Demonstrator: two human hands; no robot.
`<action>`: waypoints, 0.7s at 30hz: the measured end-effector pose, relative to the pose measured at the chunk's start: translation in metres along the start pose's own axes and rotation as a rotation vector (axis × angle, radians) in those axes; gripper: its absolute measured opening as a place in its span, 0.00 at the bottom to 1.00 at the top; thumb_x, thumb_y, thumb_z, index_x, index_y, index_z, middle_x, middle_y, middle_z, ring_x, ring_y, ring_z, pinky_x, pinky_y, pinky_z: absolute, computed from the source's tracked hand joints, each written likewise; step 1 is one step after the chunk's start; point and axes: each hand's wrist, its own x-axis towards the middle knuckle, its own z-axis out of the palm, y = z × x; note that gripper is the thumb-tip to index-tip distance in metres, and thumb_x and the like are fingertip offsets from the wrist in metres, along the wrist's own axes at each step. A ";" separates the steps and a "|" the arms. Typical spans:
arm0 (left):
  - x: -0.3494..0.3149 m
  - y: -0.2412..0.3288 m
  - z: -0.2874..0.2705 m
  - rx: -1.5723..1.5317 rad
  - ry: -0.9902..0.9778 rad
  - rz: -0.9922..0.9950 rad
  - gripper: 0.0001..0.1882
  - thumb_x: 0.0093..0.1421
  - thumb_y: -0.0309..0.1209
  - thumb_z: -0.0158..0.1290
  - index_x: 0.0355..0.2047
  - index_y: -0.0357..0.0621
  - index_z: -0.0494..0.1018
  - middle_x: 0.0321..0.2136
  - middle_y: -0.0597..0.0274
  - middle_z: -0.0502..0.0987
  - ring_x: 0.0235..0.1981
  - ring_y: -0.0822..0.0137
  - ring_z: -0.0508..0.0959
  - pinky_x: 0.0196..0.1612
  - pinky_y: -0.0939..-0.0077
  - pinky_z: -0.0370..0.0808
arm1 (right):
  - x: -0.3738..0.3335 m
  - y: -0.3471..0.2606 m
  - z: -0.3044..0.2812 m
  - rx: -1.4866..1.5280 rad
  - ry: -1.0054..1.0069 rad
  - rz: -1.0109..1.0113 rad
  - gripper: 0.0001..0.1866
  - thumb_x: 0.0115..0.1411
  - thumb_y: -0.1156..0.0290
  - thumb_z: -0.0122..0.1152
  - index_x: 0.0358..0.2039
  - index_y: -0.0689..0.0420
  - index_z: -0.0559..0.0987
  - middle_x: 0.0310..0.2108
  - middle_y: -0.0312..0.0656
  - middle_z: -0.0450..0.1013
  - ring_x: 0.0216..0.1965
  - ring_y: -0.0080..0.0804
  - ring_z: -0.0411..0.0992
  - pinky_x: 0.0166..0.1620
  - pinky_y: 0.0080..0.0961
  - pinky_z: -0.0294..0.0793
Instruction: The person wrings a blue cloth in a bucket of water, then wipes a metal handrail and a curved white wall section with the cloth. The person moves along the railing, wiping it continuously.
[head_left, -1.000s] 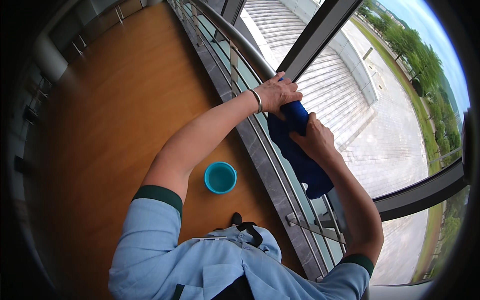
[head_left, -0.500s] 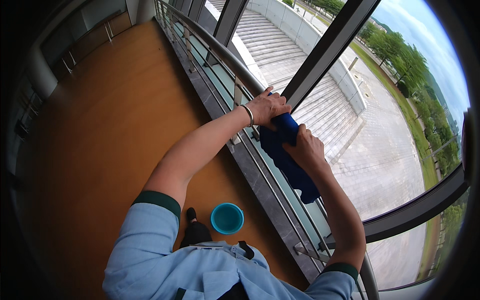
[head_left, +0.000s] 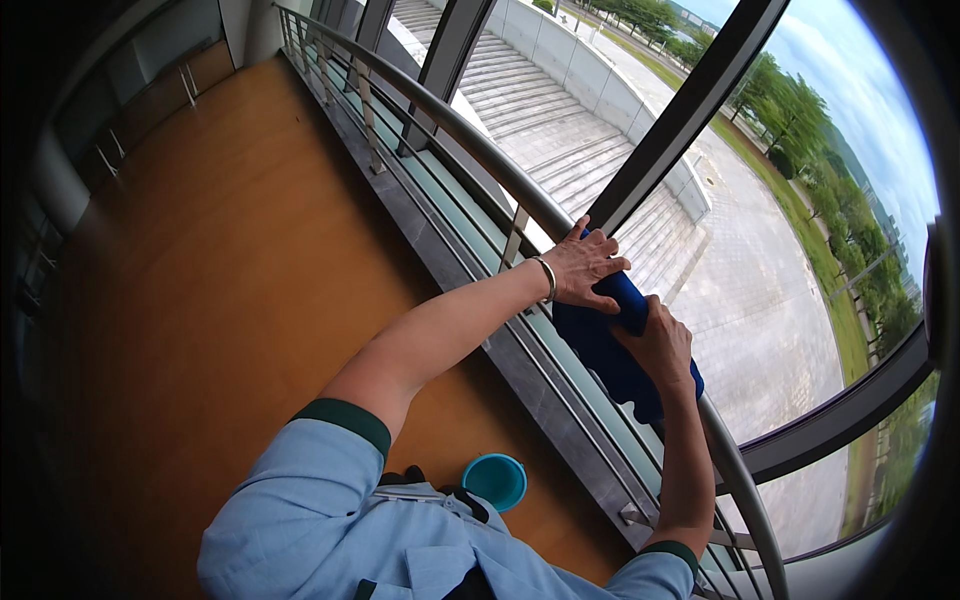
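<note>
Currently, a blue cloth is draped over the handrail. It is pinched in the grip of the left hand, far, and right hand, near.

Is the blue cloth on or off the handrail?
On: the blue cloth lies over the handrail beneath the left hand and right hand, partly hanging.

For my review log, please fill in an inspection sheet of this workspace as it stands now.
Surface: metal handrail running alongside the windows
Job's things: blue cloth draped over the handrail
Clutter: teal bucket on the wood-coloured floor
Hands: left hand spread over the cloth; right hand curled over it, nearer the person
Cables: nothing seen
Surroundings: dark window frame; outside, pale steps and trees
</note>
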 end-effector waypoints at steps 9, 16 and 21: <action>0.001 -0.002 -0.001 -0.050 -0.067 0.033 0.40 0.57 0.70 0.33 0.58 0.56 0.63 0.47 0.58 0.67 0.57 0.58 0.63 0.67 0.42 0.38 | 0.000 -0.006 0.000 -0.010 0.038 0.070 0.26 0.47 0.51 0.69 0.36 0.59 0.72 0.33 0.50 0.76 0.35 0.46 0.78 0.40 0.39 0.75; 0.008 -0.010 -0.002 -0.089 0.116 0.244 0.33 0.52 0.58 0.56 0.48 0.47 0.69 0.39 0.53 0.74 0.43 0.54 0.75 0.56 0.54 0.62 | -0.005 -0.019 0.000 -0.072 0.120 0.157 0.27 0.43 0.55 0.72 0.37 0.57 0.73 0.32 0.46 0.75 0.34 0.43 0.77 0.39 0.38 0.73; 0.011 -0.019 -0.012 -0.168 0.063 0.325 0.33 0.48 0.56 0.61 0.46 0.45 0.70 0.34 0.53 0.74 0.37 0.58 0.77 0.41 0.64 0.70 | -0.004 -0.025 0.005 -0.060 0.177 0.163 0.30 0.38 0.56 0.75 0.40 0.56 0.74 0.31 0.44 0.74 0.32 0.41 0.76 0.37 0.36 0.73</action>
